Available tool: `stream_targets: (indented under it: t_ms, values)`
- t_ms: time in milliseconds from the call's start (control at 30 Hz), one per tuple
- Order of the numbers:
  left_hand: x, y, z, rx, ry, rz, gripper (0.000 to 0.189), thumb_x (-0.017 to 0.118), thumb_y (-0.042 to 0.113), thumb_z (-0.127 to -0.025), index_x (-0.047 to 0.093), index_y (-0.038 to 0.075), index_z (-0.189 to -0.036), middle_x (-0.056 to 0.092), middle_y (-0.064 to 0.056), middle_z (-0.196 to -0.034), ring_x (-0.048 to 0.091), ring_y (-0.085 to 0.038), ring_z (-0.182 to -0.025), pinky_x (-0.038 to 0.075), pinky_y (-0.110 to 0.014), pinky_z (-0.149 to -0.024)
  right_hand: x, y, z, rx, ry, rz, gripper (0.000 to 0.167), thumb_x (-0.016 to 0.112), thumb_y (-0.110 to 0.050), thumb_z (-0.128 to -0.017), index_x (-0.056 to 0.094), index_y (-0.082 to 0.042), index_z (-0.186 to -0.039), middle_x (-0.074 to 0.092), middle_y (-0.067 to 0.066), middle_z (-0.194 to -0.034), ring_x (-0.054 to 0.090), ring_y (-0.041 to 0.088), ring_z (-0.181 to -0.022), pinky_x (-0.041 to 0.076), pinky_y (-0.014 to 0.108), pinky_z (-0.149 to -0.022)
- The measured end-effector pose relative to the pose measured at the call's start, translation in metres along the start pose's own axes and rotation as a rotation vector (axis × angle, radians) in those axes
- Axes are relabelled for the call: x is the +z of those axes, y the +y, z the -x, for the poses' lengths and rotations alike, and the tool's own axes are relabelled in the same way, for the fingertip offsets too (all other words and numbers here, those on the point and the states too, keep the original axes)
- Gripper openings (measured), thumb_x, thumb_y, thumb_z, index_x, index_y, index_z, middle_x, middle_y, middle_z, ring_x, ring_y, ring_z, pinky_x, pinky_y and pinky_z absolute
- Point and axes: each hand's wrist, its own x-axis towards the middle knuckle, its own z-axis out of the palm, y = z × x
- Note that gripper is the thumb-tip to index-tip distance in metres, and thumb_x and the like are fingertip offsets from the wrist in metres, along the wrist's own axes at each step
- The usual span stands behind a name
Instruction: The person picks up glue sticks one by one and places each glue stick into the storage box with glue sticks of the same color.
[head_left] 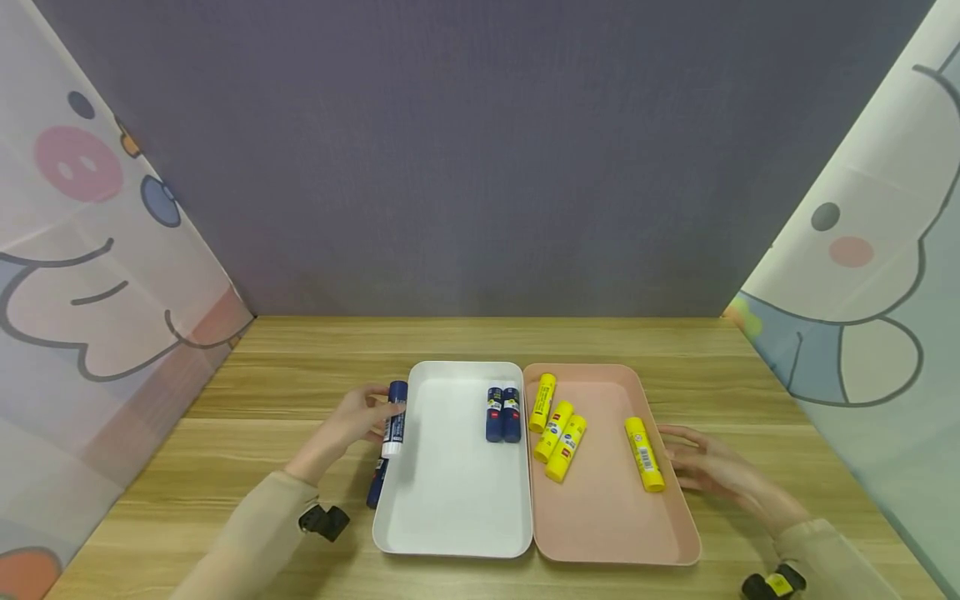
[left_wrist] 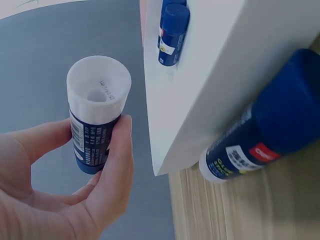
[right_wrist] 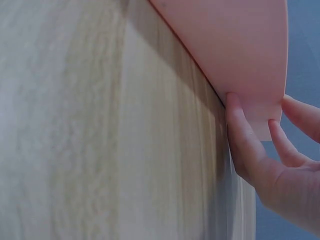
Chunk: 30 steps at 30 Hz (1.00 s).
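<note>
My left hand (head_left: 358, 421) pinches a dark blue glue stick (head_left: 397, 408) between thumb and fingers, at the white tray's left edge. Its white base (left_wrist: 99, 85) faces the left wrist camera. Below it, another blue glue stick (left_wrist: 245, 140) lies on the table against the outside of the white tray (head_left: 450, 517). Two blue glue sticks (head_left: 494, 415) lie side by side inside that tray. My right hand (head_left: 708, 467) has its fingertips against the outer right wall of the pink tray (head_left: 615, 533). Inside that tray lie a yellow glue stick (head_left: 644, 454) near this wall and three more to the left.
The two trays stand side by side on a wood-grain table (head_left: 300, 358), their inner rims touching or nearly so. A grey panel (head_left: 480, 167) rises behind the table. Cartoon-printed sheets (head_left: 97, 250) flank it on both sides.
</note>
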Motion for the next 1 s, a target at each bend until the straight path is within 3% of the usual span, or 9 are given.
stream_targets:
  t_ms: [433,667,1000]
  values:
    - [0.011,0.008,-0.012,0.026,-0.037,0.051,0.061,0.063,0.024,-0.082,0.034,-0.01,-0.123,0.052,-0.022,-0.093,0.056,-0.022,-0.068,0.053,-0.034,-0.06,-0.001,-0.001,0.0,-0.006,-0.037,0.004,0.035,0.042,-0.005,-0.092,0.049,-0.032,-0.114,0.057,-0.006,-0.11,0.055,0.01,-0.1,0.047,0.033,-0.085]
    - [0.023,0.019,-0.019,-0.034,-0.017,0.007,0.053,0.058,0.017,-0.084,0.036,-0.007,-0.126,0.052,-0.023,-0.103,0.057,-0.024,-0.073,0.053,-0.034,-0.062,-0.001,0.0,0.0,-0.012,-0.047,-0.003,0.034,0.042,-0.005,-0.092,0.049,-0.032,-0.113,0.057,-0.006,-0.109,0.055,0.011,-0.1,0.047,0.032,-0.085]
    - [0.037,0.026,-0.033,-0.019,-0.04,0.027,0.051,0.058,0.016,-0.085,0.037,-0.008,-0.125,0.054,-0.022,-0.098,0.058,-0.023,-0.072,0.053,-0.033,-0.061,-0.002,0.001,0.0,-0.005,-0.038,-0.002,0.034,0.044,-0.007,-0.092,0.05,-0.033,-0.112,0.057,-0.007,-0.109,0.055,0.01,-0.099,0.047,0.032,-0.085]
